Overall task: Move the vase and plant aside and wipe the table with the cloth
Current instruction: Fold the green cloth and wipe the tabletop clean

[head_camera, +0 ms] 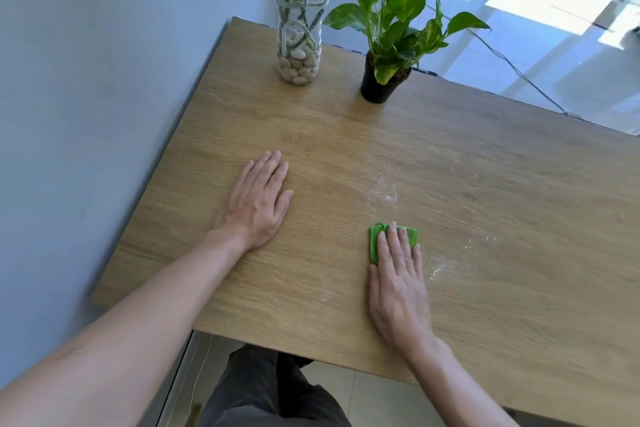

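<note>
A tall glass vase (300, 28) with pebbles and a pink flower stands at the far left of the wooden table (502, 218). To its right is a green leafy plant (381, 80) in a black pot. My left hand (258, 201) lies flat on the table, fingers together, holding nothing. My right hand (398, 277) presses flat on a folded green cloth (374, 243), which shows under and beyond the fingertips. White powdery smears (384, 187) lie on the wood just beyond the cloth and to its right.
A pale wall (86, 97) runs along the table's left edge. Behind the table lies a sunlit tiled floor (554, 28) with a thin cable across it. My dark trousers (263, 392) show below the near edge.
</note>
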